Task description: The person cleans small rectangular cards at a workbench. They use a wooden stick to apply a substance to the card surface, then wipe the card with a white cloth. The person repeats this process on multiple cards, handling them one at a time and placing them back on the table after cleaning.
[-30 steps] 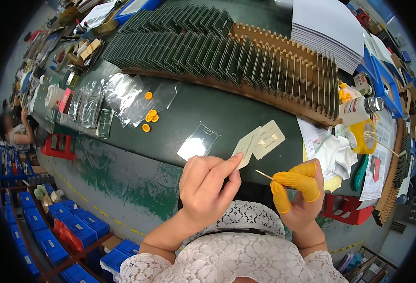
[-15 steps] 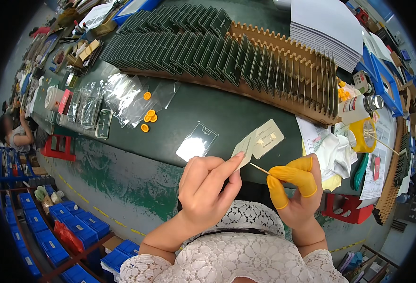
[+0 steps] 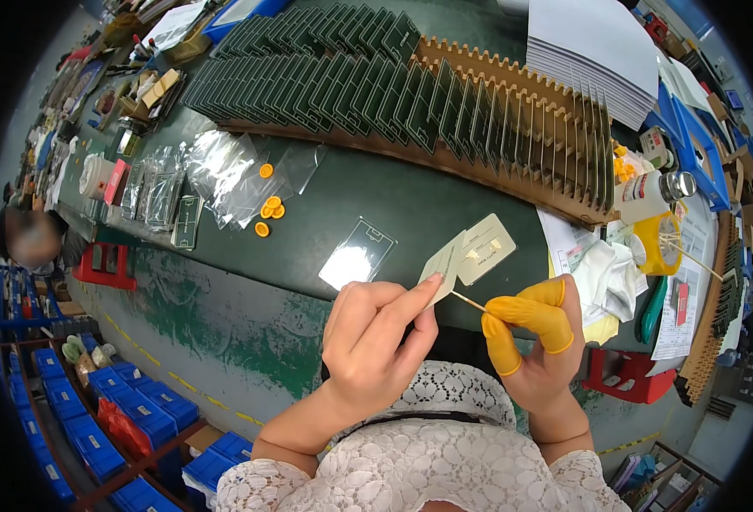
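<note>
My left hand (image 3: pixel 372 341) is closed, pinching a cream-coloured card (image 3: pixel 441 266) between thumb and fingers, tilted above the table's near edge. Yellow finger cots cover the thumb and some fingers of my right hand (image 3: pixel 537 341). That hand is closed on a thin cotton swab (image 3: pixel 468 301), whose tip meets the lower corner of the held card. Just behind lies a second cream card (image 3: pixel 491 246) with small gold-coloured marks, partly overlapped in view by the first. To the left, a dark green card (image 3: pixel 361 253) with white line markings lies flat, its lower part bright with glare.
Dark green cards stand upright in a long brown slotted rack (image 3: pixel 555 200) across the back. Loose orange finger cots (image 3: pixel 272 207) and clear plastic bags (image 3: pixel 231 175) lie left. On the right are a bottle (image 3: pixel 641 198), a white cloth (image 3: pixel 602 277) and a yellow ring-shaped holder (image 3: pixel 649 247) with swabs.
The swab's tip has shifted slightly up and left to the card's corner. My left hand has barely moved. A person at the far left has leaned forward.
</note>
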Tool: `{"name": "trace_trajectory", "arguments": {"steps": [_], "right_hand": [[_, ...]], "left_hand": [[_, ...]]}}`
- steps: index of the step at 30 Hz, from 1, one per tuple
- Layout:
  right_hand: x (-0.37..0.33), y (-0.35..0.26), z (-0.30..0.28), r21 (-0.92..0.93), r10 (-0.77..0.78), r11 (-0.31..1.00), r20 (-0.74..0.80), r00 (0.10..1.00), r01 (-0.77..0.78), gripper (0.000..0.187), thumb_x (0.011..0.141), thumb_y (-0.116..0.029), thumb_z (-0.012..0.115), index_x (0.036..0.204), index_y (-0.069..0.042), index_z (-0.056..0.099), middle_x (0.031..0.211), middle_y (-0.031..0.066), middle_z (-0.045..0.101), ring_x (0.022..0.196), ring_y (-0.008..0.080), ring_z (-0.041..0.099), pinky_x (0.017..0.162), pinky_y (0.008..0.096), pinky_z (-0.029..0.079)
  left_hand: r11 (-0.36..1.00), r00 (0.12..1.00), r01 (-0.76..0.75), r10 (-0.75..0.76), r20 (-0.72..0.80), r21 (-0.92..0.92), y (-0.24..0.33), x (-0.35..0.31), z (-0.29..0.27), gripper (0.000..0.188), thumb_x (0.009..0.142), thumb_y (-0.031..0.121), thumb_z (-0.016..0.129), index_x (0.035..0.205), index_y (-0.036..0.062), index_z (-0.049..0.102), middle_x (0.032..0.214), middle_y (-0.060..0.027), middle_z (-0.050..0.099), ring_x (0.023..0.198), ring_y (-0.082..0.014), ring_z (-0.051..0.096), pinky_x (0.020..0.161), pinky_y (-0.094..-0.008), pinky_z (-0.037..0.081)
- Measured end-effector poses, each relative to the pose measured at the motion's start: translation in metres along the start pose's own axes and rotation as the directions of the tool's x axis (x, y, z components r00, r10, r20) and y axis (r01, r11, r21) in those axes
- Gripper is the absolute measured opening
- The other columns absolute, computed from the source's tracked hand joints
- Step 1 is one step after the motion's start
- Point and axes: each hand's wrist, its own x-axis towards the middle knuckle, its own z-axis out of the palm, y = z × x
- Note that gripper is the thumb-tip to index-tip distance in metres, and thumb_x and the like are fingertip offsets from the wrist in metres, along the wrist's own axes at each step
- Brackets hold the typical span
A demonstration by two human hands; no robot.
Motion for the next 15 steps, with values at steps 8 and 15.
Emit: {"name": "trace_trajectory", "arguments": {"steps": [8,15], "right_hand": [[-0.0015,-0.0015,0.0000,-0.011,-0.007,1.000,0.011,1.000,0.008,0.031,0.070,0.001,0.079,0.098,-0.005,0.067,0.081,0.0079,0.057,0.069,0.0218,0.051,0.057,0.0312,0.039],[-0.0003,-0.0028,-0.0001,-0.051,-0.029,0.998,-0.005,1.000,0.029,0.032,0.070,0.002,0.079,0.099,-0.006,0.067,0.080,0.0071,0.057,0.068,0.0212,0.050,0.057,0.0304,0.038]], "left_hand": [[1.000,1.000,0.004,-0.004,-0.003,-0.003,-0.0005,-0.0002,0.0001,0.043,0.061,-0.012,0.071,0.102,0.0009,0.072,0.077,-0.0048,0.057,0.063,-0.0182,0.051,0.055,-0.0287,0.041],[1.000,1.000,-0.001,0.002,-0.004,0.026,-0.0009,-0.0016,-0.0005,0.044,0.061,-0.012,0.071,0.103,0.0005,0.071,0.077,-0.0048,0.056,0.063,-0.0182,0.050,0.055,-0.0287,0.041]]}}
